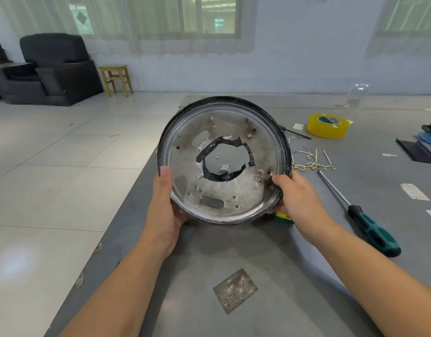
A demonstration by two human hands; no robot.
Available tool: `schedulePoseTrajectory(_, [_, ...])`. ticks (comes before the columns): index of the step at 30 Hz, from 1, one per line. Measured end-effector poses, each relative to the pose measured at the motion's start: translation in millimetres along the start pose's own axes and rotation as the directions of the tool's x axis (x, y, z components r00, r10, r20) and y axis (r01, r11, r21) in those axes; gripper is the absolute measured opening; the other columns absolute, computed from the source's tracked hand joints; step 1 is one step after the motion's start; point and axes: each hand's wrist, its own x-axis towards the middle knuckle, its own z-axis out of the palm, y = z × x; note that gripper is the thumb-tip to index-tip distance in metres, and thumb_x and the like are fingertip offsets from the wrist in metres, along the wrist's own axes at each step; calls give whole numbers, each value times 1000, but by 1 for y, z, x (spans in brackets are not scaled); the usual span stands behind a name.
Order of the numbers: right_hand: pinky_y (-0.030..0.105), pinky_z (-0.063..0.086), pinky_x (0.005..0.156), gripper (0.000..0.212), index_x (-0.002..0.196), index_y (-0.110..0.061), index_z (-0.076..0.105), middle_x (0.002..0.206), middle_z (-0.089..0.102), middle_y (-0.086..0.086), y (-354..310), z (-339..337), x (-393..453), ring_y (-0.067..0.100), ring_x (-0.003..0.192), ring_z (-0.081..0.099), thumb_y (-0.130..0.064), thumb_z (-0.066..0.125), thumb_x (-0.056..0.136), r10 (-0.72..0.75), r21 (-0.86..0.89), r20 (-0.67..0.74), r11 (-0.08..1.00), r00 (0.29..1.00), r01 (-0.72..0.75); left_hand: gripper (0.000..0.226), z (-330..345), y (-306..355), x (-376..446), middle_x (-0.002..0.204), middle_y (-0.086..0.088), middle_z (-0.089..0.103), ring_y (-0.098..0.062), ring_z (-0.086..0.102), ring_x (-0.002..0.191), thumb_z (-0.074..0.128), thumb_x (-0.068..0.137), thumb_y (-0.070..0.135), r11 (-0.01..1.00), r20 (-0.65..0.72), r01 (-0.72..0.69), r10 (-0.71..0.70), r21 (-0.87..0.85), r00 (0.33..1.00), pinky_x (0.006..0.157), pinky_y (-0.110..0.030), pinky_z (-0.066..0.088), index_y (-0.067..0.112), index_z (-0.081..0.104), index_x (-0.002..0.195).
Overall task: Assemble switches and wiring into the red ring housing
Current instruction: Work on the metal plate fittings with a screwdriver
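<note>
You've got the round metal pan (pixel 234 190) lifted off the bench (pixel 270 263), tilted up so its inner face looks at you. Left hand (pixel 164 210) grips the left rim, thumb hooked over the edge, fingers behind. Right hand (pixel 298 199) grips the lower right rim the same way, thumb inside. Both hands curled on the rim, neither one spread.

Pan has a dark outer rim and a centre hole ringed with ragged black tape (pixel 224 177); red shows through a few small holes.

Right of the pan on the bench: loose white wires with brass terminals (pixel 313 164), green-handled screwdriver (pixel 372 232) near right, yellow tape roll (pixel 328 125) further back. A square worn patch (pixel 235 291) sits on the near bench between your forearms. Something yellow-green (pixel 284 217) pokes out under your right hand; can't tell what.
</note>
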Motion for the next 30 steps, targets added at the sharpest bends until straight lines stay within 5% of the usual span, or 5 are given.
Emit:
schedulePoseTrajectory(7, [44,63,66,29,117,-16,62,99,79,8,-2,6,-3,29,84,77,-1,45,100,95,258,99,959,991,-118,115,17,-7,-11,146,-16,62,-33,63,130,87,61,75,995,94,4,6,-100,996,111,-54,51,25,44,155])
schedulePoseTrajectory(13, [37,63,69,37,129,-16,55,105,79,6,-4,22,-18,27,89,77,6,44,100,74,419,178,897,981,-144,71,37,-30,-24,145,-4,66,-24,66,130,78,87,34,982,277,148,-110,-117,954,109,-44,53,28,44,149])
schedulePoseTrajectory(17, [40,63,83,39,134,-15,49,119,75,14,6,37,-30,34,105,74,4,52,100,75,495,262,845,962,-201,75,42,-40,-27,142,-12,67,-29,65,131,75,89,15,976,324,163,-107,-148,940,106,-43,56,20,40,155])
schedulePoseTrajectory(25, [34,63,73,26,123,0,60,103,77,21,12,39,-32,37,93,77,-17,54,105,208,358,289,882,934,-307,62,28,-35,-13,99,-10,77,-21,76,84,66,76,-4,959,217,105,-47,-263,975,75,-36,63,11,55,136])
schedulePoseTrajectory(30, [31,64,76,23,114,8,66,100,78,20,20,42,-34,36,93,77,-10,56,103,202,321,241,907,949,-274,47,21,-36,-8,86,-6,73,-17,73,73,61,72,-4,953,234,148,-85,-265,969,78,-41,65,17,63,114])
